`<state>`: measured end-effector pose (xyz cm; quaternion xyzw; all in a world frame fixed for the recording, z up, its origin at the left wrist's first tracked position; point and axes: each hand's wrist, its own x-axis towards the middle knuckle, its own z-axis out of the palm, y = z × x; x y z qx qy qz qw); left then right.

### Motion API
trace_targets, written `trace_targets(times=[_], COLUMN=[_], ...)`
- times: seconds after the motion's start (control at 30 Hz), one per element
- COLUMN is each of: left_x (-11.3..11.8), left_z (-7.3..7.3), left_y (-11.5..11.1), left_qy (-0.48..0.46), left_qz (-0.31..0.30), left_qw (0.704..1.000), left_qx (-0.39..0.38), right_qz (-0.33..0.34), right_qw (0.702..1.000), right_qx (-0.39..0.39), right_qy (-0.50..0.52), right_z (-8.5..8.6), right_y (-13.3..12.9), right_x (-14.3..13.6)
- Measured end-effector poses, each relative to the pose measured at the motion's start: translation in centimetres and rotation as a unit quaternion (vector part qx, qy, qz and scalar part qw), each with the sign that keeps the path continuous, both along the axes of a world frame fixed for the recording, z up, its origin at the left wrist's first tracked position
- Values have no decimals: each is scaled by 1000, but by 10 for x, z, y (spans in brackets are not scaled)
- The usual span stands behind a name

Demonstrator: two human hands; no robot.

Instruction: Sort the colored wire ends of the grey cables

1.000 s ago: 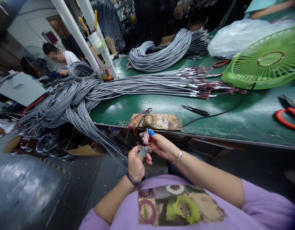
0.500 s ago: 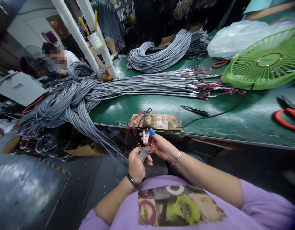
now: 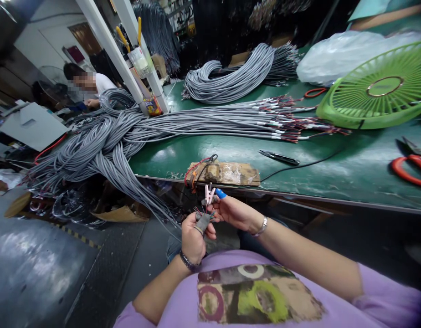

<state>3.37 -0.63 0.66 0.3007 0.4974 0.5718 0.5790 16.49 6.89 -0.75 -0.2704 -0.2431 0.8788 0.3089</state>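
My left hand (image 3: pixel 193 239), with a grey cover on its thumb, is closed around the end of a grey cable. Thin coloured wires (image 3: pixel 209 214) fan out above its thumb. My right hand (image 3: pixel 238 213) has a blue cover on the thumb, and its fingers are bent together at these wires. Just above the fingertips, a pale pink peg-like clip (image 3: pixel 209 195) stands at the bench edge, its two legs spread towards me. Behind it lies a worn wooden block (image 3: pixel 239 174) with red and black leads. The gripped part of the cable is hidden by my fingers.
Long grey cables (image 3: pixel 197 119) stretch across the green bench (image 3: pixel 169 157), and a bundle hangs over its edge. Black snips (image 3: pixel 279 157), red-handled scissors (image 3: pixel 410 168) and a green fan (image 3: pixel 377 91) are to the right. A person (image 3: pixel 82 84) sits far left.
My right hand has shifted slightly right, and its blue-covered thumb has moved away from the clip. The clip's legs look more spread. The left hand stays nearly in place with the wires.
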Motion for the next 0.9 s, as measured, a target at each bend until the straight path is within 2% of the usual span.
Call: trace_targets(times=[0.2,0.27,0.37,0.43,0.57,0.67,0.9], left_x=[3,3,1,-1,-1,2,3], left_z=[8,8,7,6,4,2,-1], left_y=[6,9,12,13,14,16,17], left_qy=[-30,-41,-48,-47,-36,-26,0], left_qz=[13,15,19,17,10,4,-12], left_qw=[999,999,999,999,999,999,999], left_qx=[-4,-9,-15,-17,-17,-22,-30], right_qz=[-66,-100,-155,-167,-138,-145,-146], right_qw=[997,993,978,971,986,988,988], right_qx=[39,59,130,163,98,53,44], right_qy=[-7,-12,-48,-61,-10,16,23], right_z=[9,7,-1,-5,-4,0,3], right_y=[8,9,6,4,6,9,7], right_x=[-14,-18,-18,-17,-18,-21,-22])
